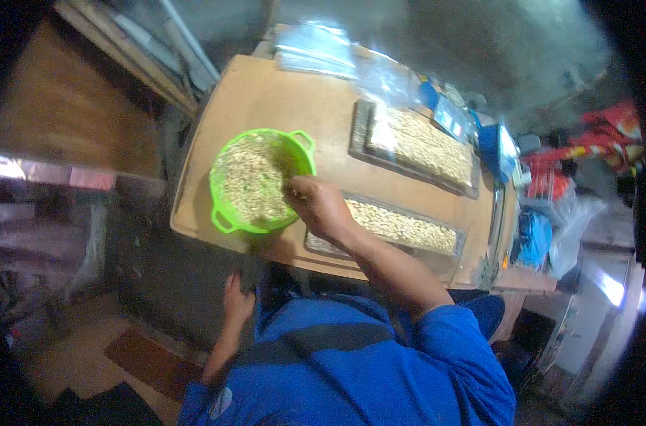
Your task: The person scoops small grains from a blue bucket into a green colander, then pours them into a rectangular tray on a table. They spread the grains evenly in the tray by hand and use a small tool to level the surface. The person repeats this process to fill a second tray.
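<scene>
A lime-green two-handled bowl [255,188] on the wooden table [223,103] holds small pale kernels with bare green patches showing. My right hand [312,202] is at the bowl's right side, fingers curled together over the rim; whatever they grip is hidden. Just to its right, a long shallow tray [401,227] of pale kernels lies along the near edge. My left hand [237,298] hangs below the table's front edge, fingers loosely extended and apart from the bowl.
A second tray of kernels [419,145] sits at the back right, beside clear plastic bags [312,50] and blue containers [493,149]. Red fabric [600,135] and blue plastic [536,238] are farther right. A wooden board [88,99] stands at the left.
</scene>
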A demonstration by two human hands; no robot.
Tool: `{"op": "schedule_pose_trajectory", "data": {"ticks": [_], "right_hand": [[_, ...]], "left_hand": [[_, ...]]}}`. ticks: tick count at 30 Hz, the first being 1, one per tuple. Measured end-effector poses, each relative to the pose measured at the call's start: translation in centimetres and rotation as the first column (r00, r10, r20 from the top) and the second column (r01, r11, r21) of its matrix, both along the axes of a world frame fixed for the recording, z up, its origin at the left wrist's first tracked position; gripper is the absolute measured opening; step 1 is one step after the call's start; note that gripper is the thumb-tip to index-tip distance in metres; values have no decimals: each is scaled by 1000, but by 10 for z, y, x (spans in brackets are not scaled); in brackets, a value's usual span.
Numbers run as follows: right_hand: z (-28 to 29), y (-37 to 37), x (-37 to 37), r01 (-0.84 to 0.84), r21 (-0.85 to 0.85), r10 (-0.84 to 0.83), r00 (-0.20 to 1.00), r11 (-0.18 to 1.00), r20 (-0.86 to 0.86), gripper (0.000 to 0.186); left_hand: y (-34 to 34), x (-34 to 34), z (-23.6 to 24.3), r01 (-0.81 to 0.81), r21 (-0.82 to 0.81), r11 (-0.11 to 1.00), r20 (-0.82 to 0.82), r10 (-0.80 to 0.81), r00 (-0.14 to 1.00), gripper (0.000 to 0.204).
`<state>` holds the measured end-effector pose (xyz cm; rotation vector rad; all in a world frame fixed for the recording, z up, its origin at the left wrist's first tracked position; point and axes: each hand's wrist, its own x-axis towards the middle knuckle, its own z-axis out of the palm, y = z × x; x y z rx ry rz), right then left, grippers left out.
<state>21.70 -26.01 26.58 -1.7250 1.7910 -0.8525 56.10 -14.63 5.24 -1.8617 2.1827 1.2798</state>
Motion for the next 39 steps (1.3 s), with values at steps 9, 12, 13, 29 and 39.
{"op": "schedule_pose_trajectory", "data": {"ticks": [9, 12, 13, 29, 39], "right_hand": [[41, 228, -161, 649, 248, -695, 668, 719, 264, 18], [25, 291, -207, 784, 175, -797, 551, 596, 247, 19], [19, 307, -218, 819, 171, -826, 496, 547, 267, 19], [-9, 311, -260, 716, 87, -699, 696, 693, -164, 25], [3, 334, -262, 697, 104, -674, 714, 710, -189, 24]], "left_hand": [[40, -32, -33, 63, 43, 997, 74, -66, 995, 68], [50, -50, -39, 103, 51, 993, 122, -109, 987, 68], [51, -56, -41, 109, 74, 991, 160, -120, 980, 68], [98, -106, -28, 25, 135, 991, 147, -45, 988, 71], [117, -104, -26, -5, 151, 989, 176, -22, 984, 70]]}}
